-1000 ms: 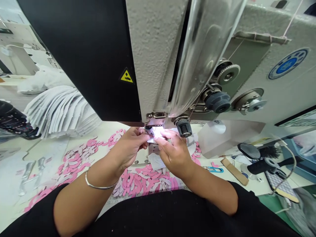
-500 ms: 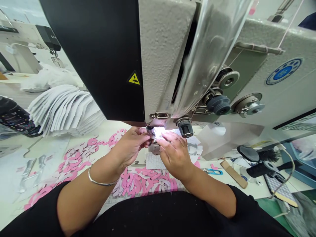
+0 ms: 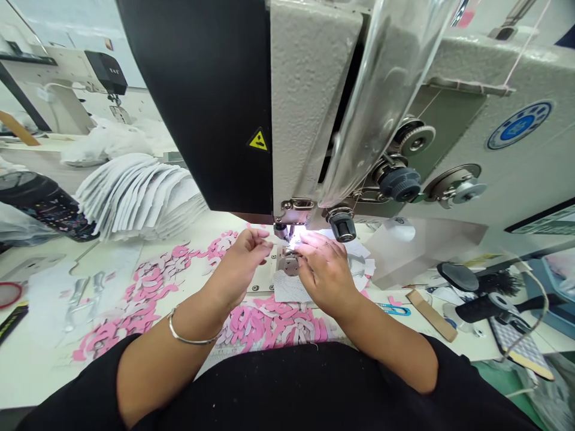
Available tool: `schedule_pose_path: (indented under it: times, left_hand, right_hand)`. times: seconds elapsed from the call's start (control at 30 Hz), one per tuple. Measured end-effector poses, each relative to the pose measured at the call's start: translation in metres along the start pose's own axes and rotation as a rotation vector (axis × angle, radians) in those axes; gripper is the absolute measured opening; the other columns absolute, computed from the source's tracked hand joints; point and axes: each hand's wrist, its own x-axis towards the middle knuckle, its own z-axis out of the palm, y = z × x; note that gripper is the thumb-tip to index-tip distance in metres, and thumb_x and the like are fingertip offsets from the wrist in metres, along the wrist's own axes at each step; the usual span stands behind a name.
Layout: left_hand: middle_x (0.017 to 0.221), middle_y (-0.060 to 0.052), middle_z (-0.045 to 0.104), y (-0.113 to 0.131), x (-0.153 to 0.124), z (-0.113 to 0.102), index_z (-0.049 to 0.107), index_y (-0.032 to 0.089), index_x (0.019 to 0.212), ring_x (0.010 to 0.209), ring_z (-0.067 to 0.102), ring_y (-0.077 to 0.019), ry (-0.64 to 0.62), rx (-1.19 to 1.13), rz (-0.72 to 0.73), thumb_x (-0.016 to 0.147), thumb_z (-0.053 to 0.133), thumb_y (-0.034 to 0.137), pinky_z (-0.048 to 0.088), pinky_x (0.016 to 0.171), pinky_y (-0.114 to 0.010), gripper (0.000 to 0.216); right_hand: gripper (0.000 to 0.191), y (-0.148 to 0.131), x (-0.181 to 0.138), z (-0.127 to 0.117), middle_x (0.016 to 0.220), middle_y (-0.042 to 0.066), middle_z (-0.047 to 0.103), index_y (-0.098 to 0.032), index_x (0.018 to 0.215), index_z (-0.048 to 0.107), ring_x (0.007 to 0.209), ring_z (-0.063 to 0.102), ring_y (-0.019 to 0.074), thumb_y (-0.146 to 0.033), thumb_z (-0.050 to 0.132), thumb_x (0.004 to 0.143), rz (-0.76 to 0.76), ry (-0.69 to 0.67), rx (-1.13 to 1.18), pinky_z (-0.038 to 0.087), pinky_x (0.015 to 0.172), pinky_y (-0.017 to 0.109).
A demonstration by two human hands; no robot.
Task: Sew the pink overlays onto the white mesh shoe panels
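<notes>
Suddenly lifted back from the sewing machine's needle [image 3: 290,232]: the left hand [image 3: 242,266], fingers loosely curled, holding nothing. Still pressed flat on the white mesh fabric [image 3: 290,286], lying on the steel needle plate [image 3: 263,281]: the right hand [image 3: 326,269], fingers spread.

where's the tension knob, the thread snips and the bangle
tension knob [image 3: 399,184], head view, on its dark grey cap
thread snips [image 3: 394,310], head view, on the blue handle
silver bangle [image 3: 193,342], head view, on the band's lower curve

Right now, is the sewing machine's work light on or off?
On: a bright white glow shines around the needle area, just beneath the sewing machine head.
</notes>
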Motion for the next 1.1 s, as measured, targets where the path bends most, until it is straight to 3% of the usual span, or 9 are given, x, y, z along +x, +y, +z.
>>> schedule_pose_path:
  times: [0.13, 0.23, 0.33, 0.47, 0.6, 0.83, 0.97, 1.03, 1.1]
  left_hand:
    - [0.092, -0.003, 0.064, -0.03, -0.012, -0.011, 0.061, 0.02, 0.1, 0.08, 0.058, -0.0193, -0.125, 0.344, -0.143, 0.072, 0.075, 0.036, 0.043, 0.072, -0.031, 0.035]
    - [0.071, 0.001, 0.059, -0.041, -0.021, -0.013, 0.06, 0.019, 0.083, 0.067, 0.055, -0.0166, -0.275, 0.322, -0.19, 0.074, 0.073, 0.04, 0.039, 0.064, -0.028, 0.026]
    - [0.061, 0.003, 0.054, -0.036, -0.029, -0.013, 0.058, 0.019, 0.073, 0.058, 0.05, -0.0134, -0.343, 0.198, -0.17, 0.078, 0.069, 0.042, 0.036, 0.058, -0.025, 0.026]
    - [0.059, 0.002, 0.056, -0.013, -0.03, -0.013, 0.06, 0.019, 0.075, 0.056, 0.049, -0.0114, -0.332, 0.005, -0.119, 0.08, 0.07, 0.04, 0.038, 0.057, -0.023, 0.024]
    - [0.058, 0.002, 0.055, 0.01, -0.019, -0.008, 0.06, 0.017, 0.074, 0.052, 0.048, -0.0089, -0.326, -0.063, -0.138, 0.078, 0.073, 0.034, 0.038, 0.052, -0.021, 0.022]
    - [0.062, 0.003, 0.05, 0.02, 0.0, 0.005, 0.058, 0.018, 0.071, 0.047, 0.044, -0.0055, -0.268, -0.21, -0.165, 0.075, 0.075, 0.026, 0.038, 0.043, -0.018, 0.019]
    - [0.065, 0.003, 0.051, 0.021, 0.0, 0.007, 0.061, 0.018, 0.072, 0.051, 0.045, -0.0061, -0.224, -0.268, -0.176, 0.071, 0.079, 0.025, 0.039, 0.044, -0.018, 0.019]
    - [0.063, 0.003, 0.051, 0.019, -0.002, 0.005, 0.062, 0.018, 0.074, 0.051, 0.046, -0.0066, -0.226, -0.281, -0.181, 0.072, 0.079, 0.026, 0.038, 0.046, -0.019, 0.019]
    - [0.061, 0.003, 0.051, 0.012, -0.004, 0.0, 0.061, 0.019, 0.076, 0.05, 0.045, -0.0072, -0.23, -0.286, -0.149, 0.076, 0.077, 0.031, 0.037, 0.047, -0.02, 0.02]
  right_hand:
    - [0.024, 0.0, 0.002, -0.002, 0.11, 0.007, 0.069, -0.025, 0.112, 0.06, 0.115, 0.059, 0.0257, -0.016, 0.054, 0.091, 0.024, -0.028, 0.033, 0.042, 0.104, 0.047]
    - [0.02, 0.0, 0.003, -0.002, 0.109, 0.007, 0.07, -0.024, 0.109, 0.06, 0.113, 0.061, 0.0251, -0.016, 0.054, 0.092, 0.041, -0.018, 0.041, 0.041, 0.105, 0.046]
    - [0.019, 0.001, 0.006, -0.006, 0.114, 0.008, 0.07, -0.022, 0.109, 0.06, 0.112, 0.061, 0.0248, -0.017, 0.053, 0.093, 0.04, -0.035, 0.051, 0.042, 0.104, 0.046]
    - [0.019, 0.004, 0.01, -0.018, 0.116, 0.009, 0.07, -0.02, 0.111, 0.061, 0.116, 0.061, 0.0256, -0.018, 0.052, 0.094, -0.006, -0.072, 0.045, 0.043, 0.104, 0.046]
    - [0.021, 0.006, 0.009, -0.032, 0.113, 0.009, 0.071, -0.02, 0.113, 0.061, 0.118, 0.061, 0.0261, -0.019, 0.053, 0.094, -0.038, 0.017, 0.02, 0.043, 0.104, 0.046]
    - [0.029, 0.004, -0.015, -0.046, 0.116, 0.005, 0.07, -0.027, 0.112, 0.061, 0.112, 0.064, 0.0229, -0.01, 0.056, 0.088, -0.15, 0.049, 0.171, 0.047, 0.098, 0.047]
    - [0.033, 0.006, -0.046, -0.036, 0.092, 0.003, 0.071, -0.026, 0.112, 0.06, 0.088, 0.067, 0.0195, -0.008, 0.056, 0.085, -0.235, 0.019, 0.328, 0.053, 0.079, 0.039]
    - [0.025, 0.009, -0.062, -0.023, 0.079, 0.001, 0.068, -0.024, 0.106, 0.061, 0.073, 0.063, 0.0171, -0.01, 0.053, 0.087, -0.182, -0.07, 0.373, 0.052, 0.067, 0.033]
    - [0.019, 0.015, -0.077, -0.007, 0.076, 0.001, 0.067, -0.023, 0.099, 0.064, 0.071, 0.062, 0.0172, -0.013, 0.051, 0.089, -0.06, -0.185, 0.349, 0.052, 0.065, 0.032]
